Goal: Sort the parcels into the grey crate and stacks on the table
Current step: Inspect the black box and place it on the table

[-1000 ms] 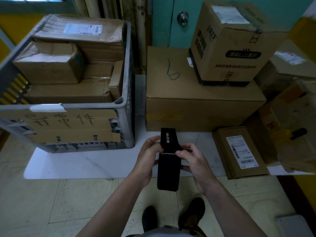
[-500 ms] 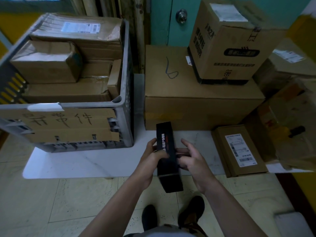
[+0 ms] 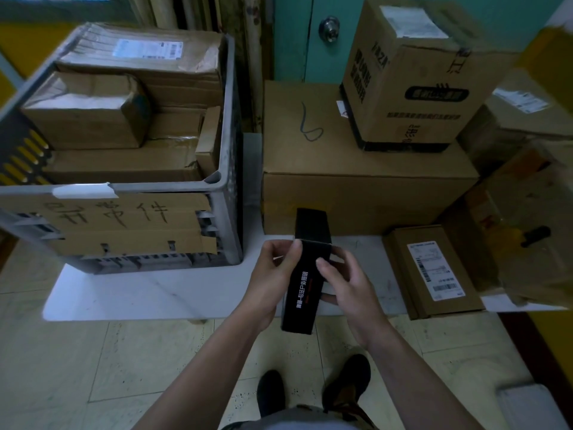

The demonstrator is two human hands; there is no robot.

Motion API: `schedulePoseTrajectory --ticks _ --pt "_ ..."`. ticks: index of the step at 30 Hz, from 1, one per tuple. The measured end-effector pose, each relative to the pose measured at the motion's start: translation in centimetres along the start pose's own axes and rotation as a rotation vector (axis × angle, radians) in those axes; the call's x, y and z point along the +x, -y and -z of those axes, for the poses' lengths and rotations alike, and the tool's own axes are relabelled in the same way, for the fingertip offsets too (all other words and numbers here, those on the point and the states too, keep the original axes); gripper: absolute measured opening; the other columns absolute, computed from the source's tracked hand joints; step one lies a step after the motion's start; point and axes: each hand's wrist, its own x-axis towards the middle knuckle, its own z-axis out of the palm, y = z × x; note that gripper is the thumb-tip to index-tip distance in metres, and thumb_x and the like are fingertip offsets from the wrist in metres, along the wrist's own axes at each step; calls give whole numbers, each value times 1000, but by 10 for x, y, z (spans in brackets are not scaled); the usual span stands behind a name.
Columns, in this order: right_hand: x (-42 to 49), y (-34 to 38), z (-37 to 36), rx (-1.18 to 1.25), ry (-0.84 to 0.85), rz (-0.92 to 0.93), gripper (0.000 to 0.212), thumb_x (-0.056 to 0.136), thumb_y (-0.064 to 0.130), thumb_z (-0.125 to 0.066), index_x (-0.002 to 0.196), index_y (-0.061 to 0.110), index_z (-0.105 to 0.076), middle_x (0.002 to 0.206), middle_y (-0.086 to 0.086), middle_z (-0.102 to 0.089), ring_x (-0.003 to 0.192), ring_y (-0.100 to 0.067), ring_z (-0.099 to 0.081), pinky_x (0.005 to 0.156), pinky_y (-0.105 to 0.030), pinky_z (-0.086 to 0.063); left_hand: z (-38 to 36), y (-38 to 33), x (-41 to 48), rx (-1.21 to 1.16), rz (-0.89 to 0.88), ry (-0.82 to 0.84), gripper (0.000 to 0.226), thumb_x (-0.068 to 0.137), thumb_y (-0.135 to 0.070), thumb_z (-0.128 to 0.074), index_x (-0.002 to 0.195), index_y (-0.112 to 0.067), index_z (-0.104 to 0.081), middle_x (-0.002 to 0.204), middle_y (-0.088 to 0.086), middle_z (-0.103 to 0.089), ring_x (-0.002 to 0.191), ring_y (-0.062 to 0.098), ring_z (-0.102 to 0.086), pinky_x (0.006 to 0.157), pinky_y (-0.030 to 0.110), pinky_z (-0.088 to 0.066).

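- We find the grey plastic crate (image 3: pixel 228 193) at the left end of the white table (image 3: pixel 155 293). It is filled nearly to its rim with brown cardboard parcels (image 3: pixel 86 110), and one slim parcel (image 3: pixel 209 138) stands on edge against its right wall.
- A cardboard sign (image 3: pixel 124 225) with handwritten characters covers the crate's front wall.
- The long black rectangular box (image 3: pixel 305 283) is held above the table's near edge, between the crate and a flat labelled brown parcel (image 3: pixel 434 271).
- The left hand (image 3: pixel 273 283) grips the box's left side, thumb on top. The right hand (image 3: pixel 350 287) grips its right side, thumb on the top face.
- A large brown carton (image 3: pixel 356 169) sits along the far edge, carrying an upright printed carton (image 3: pixel 409 82).
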Motion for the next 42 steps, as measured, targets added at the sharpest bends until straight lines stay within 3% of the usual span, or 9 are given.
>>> schedulePoseTrajectory --ticks 5,12,16,21,26,29,34,38,42 --pt "-3 1 1 40 -7 18 36 82 59 -51 113 42 -60 113 7 -69 107 -8 -66 88 -39 -58 -1 3 -2 -21 -9 7 58 76 -56 -61 120 -19 -57 112 0 -64 103 10 -66 91 34 -53" --pt "-4 -1 4 47 -46 8 48 80 61 -54 118 31 -60 110 3 -71 103 -14 -69 84 -40 -60 -2 9 -4 -15 -2 17 35 94 -42 -61 119 -17 -58 119 5 -65 107 12 -65 87 34 -51" --pt "-6 -3 4 55 -49 2 52 79 61 -56 120 29 -60 111 1 -71 104 -15 -69 85 -42 -60 -1 11 -6 -32 -9 29 45 87 -58 -63 108 -18 -58 118 8 -66 112 15 -63 97 44 -49" --pt "-7 -4 5 47 -58 1 24 97 44 -52 115 30 -61 108 1 -71 104 -16 -68 86 -41 -58 -2 12 -6 0 8 15 43 91 -56 -52 104 -16 -55 119 11 -65 109 13 -64 99 46 -49" --pt "-9 0 8 38 -79 1 24 104 30 -42 114 25 -63 108 -1 -69 105 -16 -65 82 -35 -55 -2 12 -6 -13 -1 37 53 83 -50 -63 131 -29 -52 116 5 -62 112 14 -62 93 35 -49" --pt "-10 1 9 48 -81 7 27 105 26 -38 113 27 -63 107 0 -69 105 -13 -64 83 -33 -53 -2 15 -6 24 -15 37 83 69 -65 -73 141 -35 -44 129 4 -52 123 19 -54 105 41 -46" --pt "-10 1 10 42 -81 21 30 104 30 -37 112 27 -66 103 1 -71 104 -12 -65 88 -34 -52 -1 19 -4 72 -26 33 83 73 -54 -81 142 -41 -37 147 -2 -39 134 19 -44 111 45 -43" --pt "-12 2 11 31 -71 19 35 106 26 -33 108 28 -68 105 0 -71 104 -12 -64 92 -36 -52 -1 17 -3 115 -65 4 72 83 -29 -80 138 -42 -35 142 -9 -38 115 -2 -48 80 6 -47" --pt "-13 5 12 66 -53 24 35 106 25 -34 110 22 -69 104 -2 -73 99 -13 -67 81 -26 -54 -1 18 0 164 -69 -2 109 58 -51 -91 148 -39 -30 141 -17 -45 127 4 -46 97 24 -42"
